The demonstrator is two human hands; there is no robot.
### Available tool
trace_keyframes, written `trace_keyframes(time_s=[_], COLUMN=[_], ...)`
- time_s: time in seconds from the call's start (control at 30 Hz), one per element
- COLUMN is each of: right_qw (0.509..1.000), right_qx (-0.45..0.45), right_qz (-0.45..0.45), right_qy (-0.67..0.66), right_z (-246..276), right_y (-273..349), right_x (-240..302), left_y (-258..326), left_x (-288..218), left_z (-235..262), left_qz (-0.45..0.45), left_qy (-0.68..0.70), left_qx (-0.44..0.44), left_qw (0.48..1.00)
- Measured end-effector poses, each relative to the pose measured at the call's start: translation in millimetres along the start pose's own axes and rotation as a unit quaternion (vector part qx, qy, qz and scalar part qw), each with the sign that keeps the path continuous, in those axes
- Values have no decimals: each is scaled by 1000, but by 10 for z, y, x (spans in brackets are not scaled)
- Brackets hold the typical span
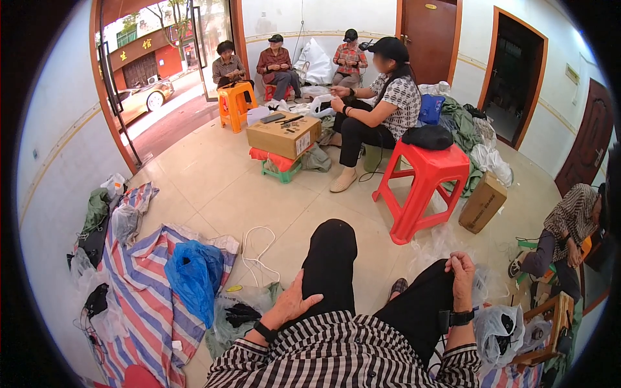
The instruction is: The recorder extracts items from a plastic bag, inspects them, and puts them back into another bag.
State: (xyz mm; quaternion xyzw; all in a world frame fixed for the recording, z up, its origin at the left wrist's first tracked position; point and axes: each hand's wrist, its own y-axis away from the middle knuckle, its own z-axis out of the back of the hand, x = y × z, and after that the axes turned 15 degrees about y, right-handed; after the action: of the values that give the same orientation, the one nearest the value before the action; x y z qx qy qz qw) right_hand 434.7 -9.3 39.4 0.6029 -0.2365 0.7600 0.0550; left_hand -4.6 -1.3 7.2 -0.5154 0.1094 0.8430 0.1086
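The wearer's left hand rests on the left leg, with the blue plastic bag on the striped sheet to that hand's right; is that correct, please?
Not quite: the head view shows the blue plastic bag to the left of the left hand, not its right. The hand does rest on the left leg, and the bag lies on the striped sheet.

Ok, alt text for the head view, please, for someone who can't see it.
A seated person rests the left hand on one thigh; the right hand, loosely curled, is at the other knee. A blue bag lies on a striped sheet at left; ahead are a red stool and a carton, with co-workers seated around.
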Motion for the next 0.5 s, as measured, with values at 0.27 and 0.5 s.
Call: trace_keyframes(time_s=[0.27, 0.5], right_qw=[1000, 1000], right_qx=[5, 2], right_qz=[1, 5], right_qy=[3, 5], right_z=[-2, -9], right_y=[3, 11], right_x=[10, 10], left_y=[11, 20], left_x=[-1, 0], left_z=[2, 6], left_qz=[-5, -2], left_qy=[10, 10], left_qx=[0, -4], left_qw=[1000, 1000])
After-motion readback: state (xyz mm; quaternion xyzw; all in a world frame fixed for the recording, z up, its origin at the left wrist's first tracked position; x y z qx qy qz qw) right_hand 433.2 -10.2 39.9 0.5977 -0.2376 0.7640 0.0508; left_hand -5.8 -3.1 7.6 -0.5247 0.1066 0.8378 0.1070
